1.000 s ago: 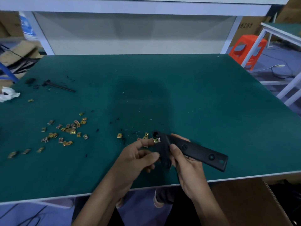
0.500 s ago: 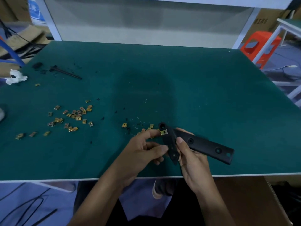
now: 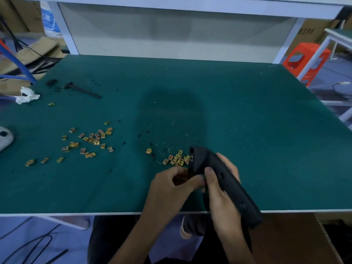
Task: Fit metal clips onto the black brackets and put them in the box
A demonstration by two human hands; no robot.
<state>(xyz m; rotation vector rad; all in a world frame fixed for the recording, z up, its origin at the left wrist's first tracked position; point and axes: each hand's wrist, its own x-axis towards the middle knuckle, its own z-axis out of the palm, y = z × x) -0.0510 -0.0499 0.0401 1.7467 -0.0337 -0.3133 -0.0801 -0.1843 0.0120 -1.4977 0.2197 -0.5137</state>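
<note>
I hold a long black bracket over the near edge of the green table. My right hand grips its middle, thumb on top. My left hand pinches the bracket's left end with curled fingers. One brass clip sits on the bracket's upper end. Several loose brass clips lie just beyond my hands, and a larger scatter of clips lies to the left. A brown cardboard box stands below the table edge at my right.
A black rod and black scraps lie at the far left, beside a crumpled white tissue. A grey object pokes in at the left edge. An orange stool and a white frame stand beyond the table's right side.
The bracket has swung so its long end now points down toward me and the box instead of to the right. My left hand has slid lower on the bracket's end. The camera moved closer.
</note>
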